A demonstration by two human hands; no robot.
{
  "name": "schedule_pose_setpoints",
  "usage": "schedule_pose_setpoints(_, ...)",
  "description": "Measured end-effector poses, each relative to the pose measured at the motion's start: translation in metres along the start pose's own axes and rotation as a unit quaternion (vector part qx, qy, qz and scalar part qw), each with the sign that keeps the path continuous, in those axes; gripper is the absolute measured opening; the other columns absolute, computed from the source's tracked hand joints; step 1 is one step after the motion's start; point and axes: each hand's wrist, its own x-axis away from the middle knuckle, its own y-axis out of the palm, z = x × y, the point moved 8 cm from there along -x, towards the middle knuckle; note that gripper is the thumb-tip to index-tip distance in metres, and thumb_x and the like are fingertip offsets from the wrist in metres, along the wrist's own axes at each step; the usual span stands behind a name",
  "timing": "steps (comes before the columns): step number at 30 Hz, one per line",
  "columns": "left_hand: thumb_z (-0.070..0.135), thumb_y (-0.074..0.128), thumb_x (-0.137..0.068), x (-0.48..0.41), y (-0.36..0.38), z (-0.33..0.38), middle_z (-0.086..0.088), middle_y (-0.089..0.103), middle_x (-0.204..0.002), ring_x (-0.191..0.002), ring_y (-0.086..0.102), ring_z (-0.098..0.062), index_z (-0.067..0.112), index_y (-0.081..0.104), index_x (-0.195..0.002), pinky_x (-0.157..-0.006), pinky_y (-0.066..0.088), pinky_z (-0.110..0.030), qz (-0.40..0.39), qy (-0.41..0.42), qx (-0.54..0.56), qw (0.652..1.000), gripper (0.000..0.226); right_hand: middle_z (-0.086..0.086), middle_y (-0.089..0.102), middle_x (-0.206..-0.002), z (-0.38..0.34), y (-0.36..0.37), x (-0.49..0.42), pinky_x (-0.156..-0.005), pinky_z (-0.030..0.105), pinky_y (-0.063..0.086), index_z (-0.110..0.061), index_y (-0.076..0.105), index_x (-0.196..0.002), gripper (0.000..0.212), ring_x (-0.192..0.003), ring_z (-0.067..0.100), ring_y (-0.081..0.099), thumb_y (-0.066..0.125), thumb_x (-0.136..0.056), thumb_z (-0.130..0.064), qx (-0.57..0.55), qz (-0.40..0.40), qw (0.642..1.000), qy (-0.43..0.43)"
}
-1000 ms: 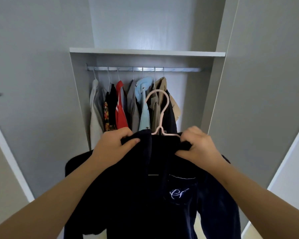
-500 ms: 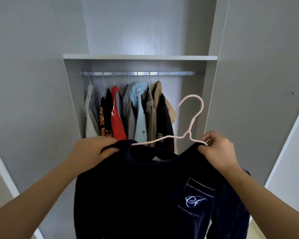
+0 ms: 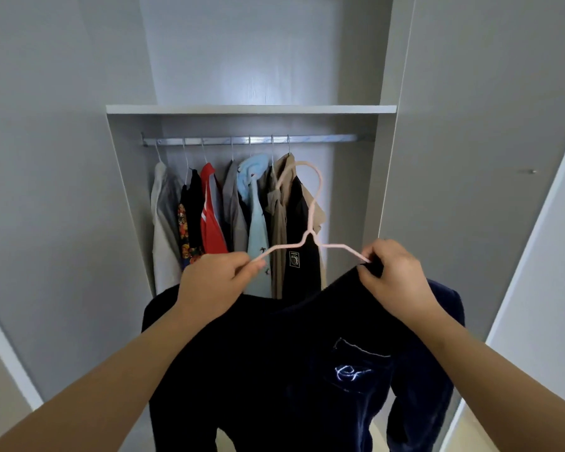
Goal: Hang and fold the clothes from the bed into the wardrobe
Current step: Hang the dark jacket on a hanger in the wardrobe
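A dark navy velvet top (image 3: 274, 370) with a white-stitched chest pocket hangs in front of me, before the open wardrobe. A pale pink hanger (image 3: 312, 223) stands above its collar, hook up. My left hand (image 3: 216, 282) pinches the hanger's left arm. My right hand (image 3: 395, 272) grips the hanger's right end together with the top's right shoulder. The top's left shoulder has slipped below the hanger arm.
A metal rail (image 3: 323, 138) crosses the wardrobe under a shelf (image 3: 252, 109). Several garments (image 3: 235, 216) hang on its left and middle part; the right stretch of rail is bare. Grey wardrobe doors (image 3: 470, 158) stand open on both sides.
The hanger has swung back toward the middle and risen clear of the collar. My left hand has let go of the fabric and now pinches the hanger's left arm.
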Motion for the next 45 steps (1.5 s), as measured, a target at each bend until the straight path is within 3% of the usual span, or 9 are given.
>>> schedule_pose_setpoints(4,0.057,0.042,-0.086,-0.004,-0.016,-0.005,0.004,0.043,-0.046,-0.045,0.044,-0.008,0.021,0.052,-0.057,-0.043,0.027,-0.023,0.065,-0.028,0.003,0.998,0.047,0.008,0.060,-0.095,0.028,-0.014,0.005,-0.073,0.032,0.040,-0.005,0.063,-0.098,0.018,-0.090,0.031,0.056,0.063,-0.081,-0.001,0.111,-0.028,0.993,0.007)
schedule_pose_setpoints(8,0.050,0.050,-0.087,-0.007,-0.011,0.006,0.002,0.040,-0.046,-0.047,0.045,-0.012,0.018,0.049,-0.054,-0.046,0.026,-0.027,0.076,-0.032,0.006,0.997,0.046,0.001,0.059,-0.115,0.042,-0.012,0.010,-0.086,0.031,0.029,-0.016,0.059,-0.110,0.027,-0.110,0.026,0.047,0.061,-0.084,-0.021,0.180,-0.053,0.980,0.068)
schedule_pose_setpoints(11,0.046,0.055,-0.087,-0.005,-0.004,0.016,0.000,0.043,-0.049,-0.051,0.048,-0.016,0.015,0.054,-0.057,-0.047,0.027,-0.031,0.072,-0.021,0.023,0.997,0.044,-0.006,0.060,-0.094,0.014,-0.004,0.009,-0.080,0.030,0.028,-0.024,0.055,-0.094,0.023,-0.092,0.018,0.052,0.054,-0.087,-0.045,0.128,-0.060,0.990,0.024)
schedule_pose_setpoints(14,0.045,0.057,-0.087,0.001,0.003,0.028,0.000,0.047,-0.050,-0.051,0.050,-0.017,0.017,0.055,-0.056,-0.047,0.027,-0.031,0.062,0.001,0.049,0.997,0.041,-0.010,0.047,-0.060,-0.004,0.009,0.009,-0.054,0.026,0.032,-0.026,0.035,-0.066,0.037,-0.057,0.008,0.045,0.043,-0.086,-0.057,0.022,-0.107,0.993,0.049)
schedule_pose_setpoints(18,0.052,0.055,-0.085,0.005,0.016,0.033,0.003,0.048,-0.052,-0.054,0.049,-0.015,0.021,0.058,-0.060,-0.050,0.027,-0.029,0.008,0.007,0.090,0.996,0.040,-0.005,0.030,-0.044,-0.015,0.013,0.003,-0.047,0.025,0.023,-0.020,0.030,-0.050,0.057,-0.045,0.011,0.031,0.032,-0.079,-0.068,0.033,-0.096,0.993,0.052)
schedule_pose_setpoints(26,0.042,0.062,-0.084,-0.007,0.046,0.030,0.016,0.053,-0.089,-0.094,0.049,-0.008,0.027,0.062,-0.091,-0.085,0.043,-0.035,-0.072,-0.035,0.091,0.993,0.016,-0.008,0.035,-0.029,0.035,0.019,0.009,-0.044,0.016,0.028,-0.012,0.045,-0.046,0.058,-0.031,0.006,0.032,0.058,-0.082,-0.056,-0.077,-0.142,0.960,0.229)
schedule_pose_setpoints(30,0.031,0.061,-0.087,-0.007,0.062,0.026,0.019,0.055,-0.081,-0.085,0.054,-0.005,0.028,0.059,-0.081,-0.074,0.044,-0.021,-0.080,-0.076,0.169,0.980,0.007,-0.004,0.027,-0.040,0.072,0.012,0.026,-0.032,0.016,0.020,-0.010,0.055,-0.058,0.048,-0.029,0.008,0.020,0.056,-0.087,-0.048,-0.134,-0.161,0.920,0.332)
schedule_pose_setpoints(37,0.026,0.062,-0.086,-0.023,0.082,0.034,0.013,0.061,-0.083,-0.076,0.056,0.000,0.031,0.056,-0.097,-0.061,0.038,-0.014,-0.060,-0.139,0.338,0.929,0.013,-0.003,0.038,-0.039,0.112,0.027,0.060,-0.029,0.008,0.017,-0.009,0.052,-0.077,0.022,-0.027,0.004,0.023,0.046,-0.096,-0.016,-0.368,-0.140,0.747,0.535)
schedule_pose_setpoints(45,0.024,0.062,-0.087,-0.061,0.111,0.033,0.013,0.060,-0.084,-0.079,0.057,-0.005,0.035,0.056,-0.087,-0.063,0.038,-0.016,-0.067,-0.135,0.366,0.918,0.012,0.000,0.037,-0.045,0.136,0.032,0.042,-0.032,0.006,0.017,-0.010,0.048,-0.078,0.019,-0.026,0.004,0.024,0.042,-0.095,-0.004,-0.400,-0.112,0.735,0.536)
